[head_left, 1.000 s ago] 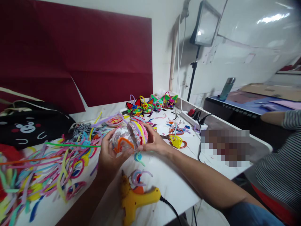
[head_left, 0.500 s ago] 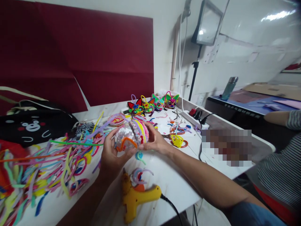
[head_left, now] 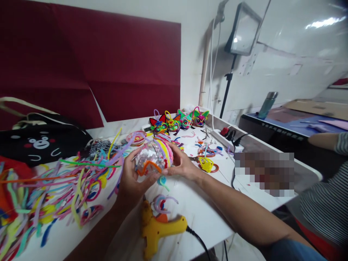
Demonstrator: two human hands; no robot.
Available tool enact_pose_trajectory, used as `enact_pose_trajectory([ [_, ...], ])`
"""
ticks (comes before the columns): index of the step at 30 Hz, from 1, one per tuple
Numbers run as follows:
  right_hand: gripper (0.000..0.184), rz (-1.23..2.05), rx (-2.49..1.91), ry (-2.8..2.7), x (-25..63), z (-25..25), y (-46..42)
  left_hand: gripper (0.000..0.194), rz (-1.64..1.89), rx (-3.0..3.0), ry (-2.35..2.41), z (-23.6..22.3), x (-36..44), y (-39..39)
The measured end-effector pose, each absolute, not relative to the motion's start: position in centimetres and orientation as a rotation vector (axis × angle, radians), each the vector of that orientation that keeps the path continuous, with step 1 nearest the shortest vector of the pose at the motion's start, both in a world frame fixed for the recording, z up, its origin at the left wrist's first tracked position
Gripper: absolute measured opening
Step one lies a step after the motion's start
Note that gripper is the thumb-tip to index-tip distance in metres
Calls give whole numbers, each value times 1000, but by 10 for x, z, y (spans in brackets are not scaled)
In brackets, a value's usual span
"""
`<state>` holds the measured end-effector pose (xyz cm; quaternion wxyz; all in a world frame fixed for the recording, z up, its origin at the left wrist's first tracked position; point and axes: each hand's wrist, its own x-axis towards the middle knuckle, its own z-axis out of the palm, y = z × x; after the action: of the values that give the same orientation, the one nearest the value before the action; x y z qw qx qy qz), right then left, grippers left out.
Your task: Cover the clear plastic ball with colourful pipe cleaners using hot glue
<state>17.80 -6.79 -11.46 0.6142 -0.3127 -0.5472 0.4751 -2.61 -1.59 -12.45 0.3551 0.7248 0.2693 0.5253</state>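
Between my two hands is a round silvery ball [head_left: 146,156], partly covered with fuzzy pipe cleaners in pink, purple, yellow and red. A bent orange pipe cleaner [head_left: 149,164] zigzags across its near side. My left hand [head_left: 132,179] wraps the ball's left side, thumb along the bottom. On the opposite side my right hand [head_left: 181,163] grips it, with fingertips behind the ball out of sight. Below the hands, a yellow hot glue gun [head_left: 160,228] lies on the white table [head_left: 190,206], beside a small curled pipe-cleaner piece [head_left: 163,203].
Loose pipe cleaners [head_left: 62,195] are heaped at the left, near a black bag [head_left: 40,141]. Several colourful animal-head ornaments [head_left: 174,122] stand at the back. Orange-handled scissors [head_left: 214,168], a power strip [head_left: 227,139] and a person in a striped top [head_left: 326,206] are to the right.
The whole view has shifted slightly, so things appear a little further right and lower. Both hands keep hold of the ball, which seems turned very slightly.
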Motion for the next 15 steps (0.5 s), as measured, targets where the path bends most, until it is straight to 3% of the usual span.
enact_pose_trajectory([
  [15,108,1042,-657,-1364,183,-112,-69,95,1641,2122,753,-137,-31,-15],
])
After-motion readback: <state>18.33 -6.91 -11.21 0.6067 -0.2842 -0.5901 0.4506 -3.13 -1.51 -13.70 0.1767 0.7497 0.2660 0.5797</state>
